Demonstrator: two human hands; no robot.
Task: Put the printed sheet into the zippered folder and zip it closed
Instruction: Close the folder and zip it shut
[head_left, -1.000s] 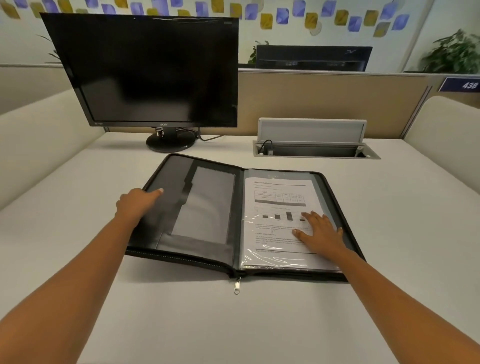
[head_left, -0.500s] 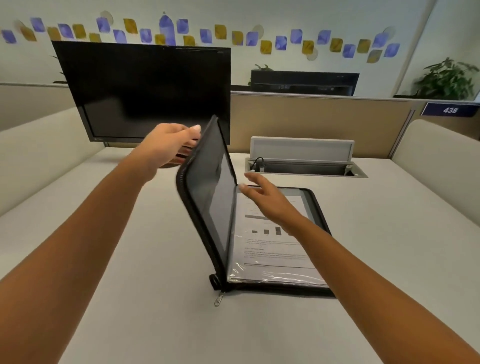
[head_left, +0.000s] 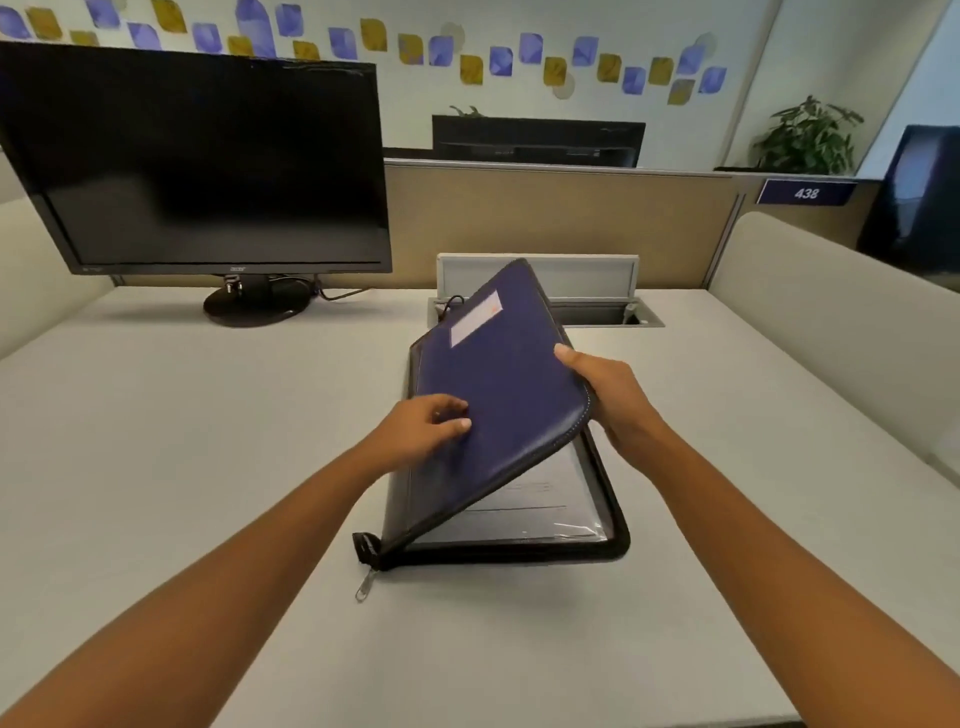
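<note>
So the zippered folder sits mid-worktop with its blue cover tilted partway over the base, spine along the 9 o'clock side. The printed sheet is already inside, lying flat on the base half under clear plastic, and it shows through the gap at 5 o'clock.

The right hand grips the cover's free edge at 3 o'clock, thumb on top and fingers underneath, I'd guess so the cover lands square. The left hand just rests its fingers on the cover near the spine, not clamping anything, probably to press it flat. The zipper pull lies loose at the 7 o'clock corner, so the zipping isn't done yet.

The worktop is pale grey. There's 1 dark monitor at 11 o'clock, a cable box with its lid up at 12, and a plant beyond the partition at 2.
</note>
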